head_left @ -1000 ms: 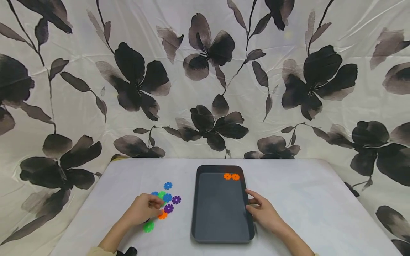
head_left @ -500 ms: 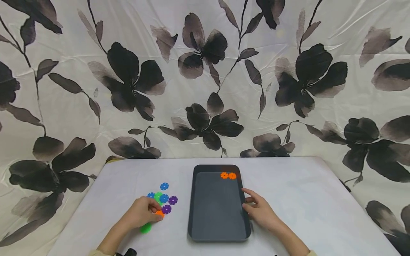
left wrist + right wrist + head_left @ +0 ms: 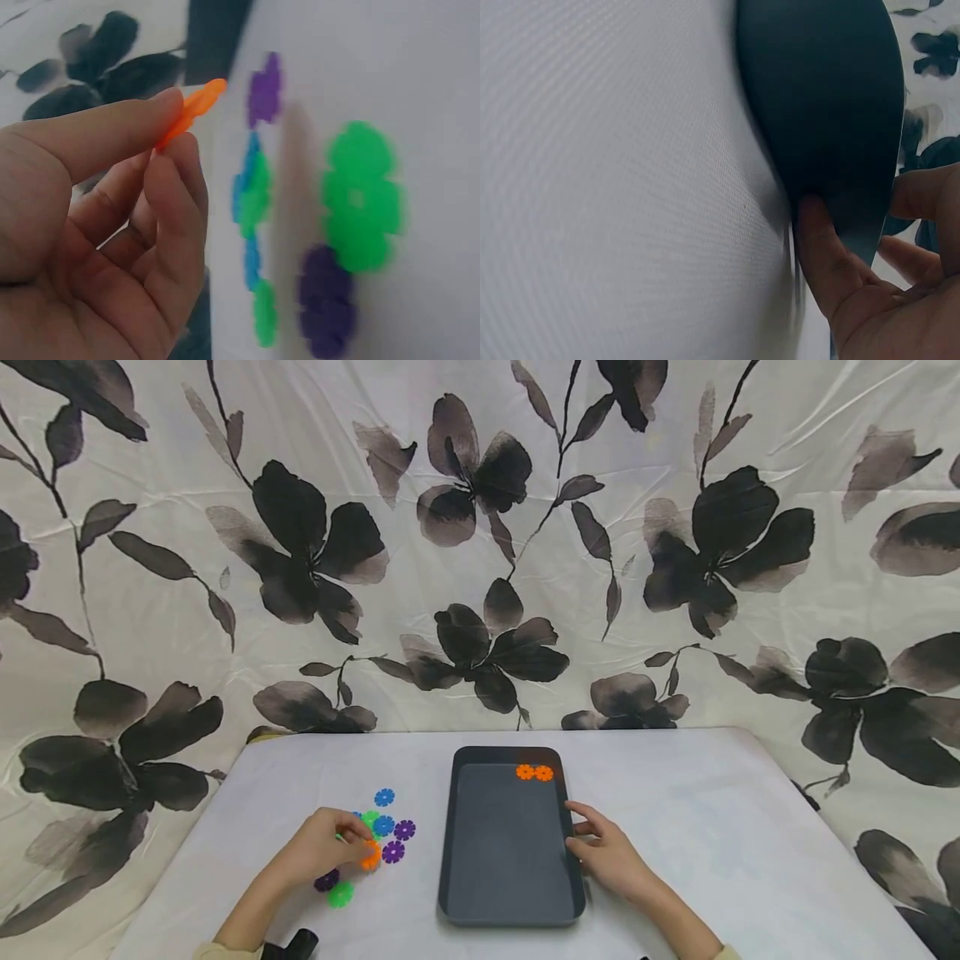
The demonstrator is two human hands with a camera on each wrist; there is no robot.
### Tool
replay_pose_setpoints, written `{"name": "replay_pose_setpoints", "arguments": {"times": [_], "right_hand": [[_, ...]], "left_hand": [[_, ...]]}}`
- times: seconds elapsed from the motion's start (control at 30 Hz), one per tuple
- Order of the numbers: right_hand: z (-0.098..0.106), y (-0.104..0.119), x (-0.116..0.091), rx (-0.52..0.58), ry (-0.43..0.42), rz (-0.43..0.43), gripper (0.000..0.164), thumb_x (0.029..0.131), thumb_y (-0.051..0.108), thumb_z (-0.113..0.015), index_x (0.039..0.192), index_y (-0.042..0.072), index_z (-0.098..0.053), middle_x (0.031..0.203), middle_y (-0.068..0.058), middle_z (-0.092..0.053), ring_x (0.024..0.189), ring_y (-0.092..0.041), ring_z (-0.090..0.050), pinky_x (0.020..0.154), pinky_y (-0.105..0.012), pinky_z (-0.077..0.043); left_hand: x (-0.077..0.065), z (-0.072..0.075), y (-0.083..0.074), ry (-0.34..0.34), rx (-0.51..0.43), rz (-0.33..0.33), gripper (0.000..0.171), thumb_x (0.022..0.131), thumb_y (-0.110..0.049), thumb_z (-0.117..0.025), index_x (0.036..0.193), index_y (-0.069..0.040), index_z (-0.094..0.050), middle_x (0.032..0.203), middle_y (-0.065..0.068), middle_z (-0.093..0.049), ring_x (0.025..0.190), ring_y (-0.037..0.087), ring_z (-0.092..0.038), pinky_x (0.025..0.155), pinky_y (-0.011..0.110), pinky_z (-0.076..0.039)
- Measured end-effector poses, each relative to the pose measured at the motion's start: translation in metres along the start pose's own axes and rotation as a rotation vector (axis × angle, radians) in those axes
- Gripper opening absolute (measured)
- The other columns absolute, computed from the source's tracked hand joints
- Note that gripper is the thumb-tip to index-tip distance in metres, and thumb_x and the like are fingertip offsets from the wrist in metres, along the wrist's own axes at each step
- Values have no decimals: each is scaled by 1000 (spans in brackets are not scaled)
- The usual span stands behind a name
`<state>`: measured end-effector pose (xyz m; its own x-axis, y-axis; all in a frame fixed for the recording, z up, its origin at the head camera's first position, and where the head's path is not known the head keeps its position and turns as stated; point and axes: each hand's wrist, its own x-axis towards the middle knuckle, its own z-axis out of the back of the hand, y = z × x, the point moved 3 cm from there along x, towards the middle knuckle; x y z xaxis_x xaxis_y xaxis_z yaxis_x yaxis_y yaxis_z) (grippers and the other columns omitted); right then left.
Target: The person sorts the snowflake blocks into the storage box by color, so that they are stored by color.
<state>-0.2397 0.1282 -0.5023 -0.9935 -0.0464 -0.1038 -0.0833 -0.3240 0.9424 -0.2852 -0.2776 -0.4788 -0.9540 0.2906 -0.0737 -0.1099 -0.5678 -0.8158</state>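
Note:
My left hand (image 3: pixel 330 843) pinches an orange flower-shaped plastic disc (image 3: pixel 196 111) between thumb and fingers, tilted in the left wrist view. Around that hand on the white table are a purple disc (image 3: pixel 393 852), a blue disc (image 3: pixel 384 826), a dark purple disc (image 3: pixel 327 881) and a green disc (image 3: pixel 341 894). On the right, my right hand (image 3: pixel 611 853) touches the right side of a dark grey tray (image 3: pixel 510 860). Its thumb (image 3: pixel 821 240) lies against the outer wall, with fingertips at the rim. Two orange discs (image 3: pixel 534 772) lie side by side in the tray's far right corner.
Another blue disc (image 3: pixel 385 797) lies farther back than the cluster. A black object (image 3: pixel 296 945) shows by the left sleeve at the bottom edge. A floral cloth (image 3: pixel 480 527) hangs behind the table (image 3: pixel 675 777).
My left hand has taken the orange disc from the cluster and raised it slightly, uncovering the dark purple disc. The right hand stays at the tray. The head view has shifted slightly.

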Motion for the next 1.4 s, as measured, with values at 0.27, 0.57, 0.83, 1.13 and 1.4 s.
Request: {"name": "replay_pose_setpoints", "arguments": {"times": [0.27, 0.57, 0.83, 1.13, 1.4], "right_hand": [[1, 0, -1, 17, -5, -11, 55, 94, 4, -60, 146, 9, -41, 116, -17, -57, 93, -27, -64, 69, -40, -56], [1, -1, 0, 13, 4, -10, 56, 94, 5, -61, 146, 9, -41, 115, -17, -57, 92, -26, -64, 67, -39, -56], [2, 0, 0, 23, 6, -6, 55, 94, 5, -60, 146, 10, -42, 115, -17, -57, 92, -26, -63, 69, -39, -56], [1, 0, 1, 31, 5, -9, 55, 94, 5, -60, 146, 11, -42, 115, -17, -57, 95, -26, -64, 71, -40, -56], [0, 1, 1, 20, -4, -25, 55, 94, 5, -60, 146, 11, -43, 116, -16, -58, 96, -26, -64, 71, -40, -56]], "left_hand": [[18, 1, -31, -60, -226, 24, 24, 84, -14, -77, 101, 2, -70, 84, 9, -63, 74, 26, -62, 70, 39, -57], [46, -22, -71, -69, -309, -13, 23, 89, -11, -71, 109, 2, -70, 91, 10, -68, 86, 30, -66, 77, 35, -56], [66, -47, -95, -96, -354, -40, 19, 89, -12, -71, 106, -3, -72, 90, 9, -66, 75, 20, -61, 71, 31, -53], [87, -74, -115, -54, -516, -31, 21, 89, -5, -70, 109, 2, -69, 91, 11, -69, 76, 20, -68, 72, 31, -57], [107, -90, -127, -73, -583, -7, 25, 88, -3, -70, 112, 4, -67, 92, 13, -65, 76, 18, -69, 73, 29, -57]]}}
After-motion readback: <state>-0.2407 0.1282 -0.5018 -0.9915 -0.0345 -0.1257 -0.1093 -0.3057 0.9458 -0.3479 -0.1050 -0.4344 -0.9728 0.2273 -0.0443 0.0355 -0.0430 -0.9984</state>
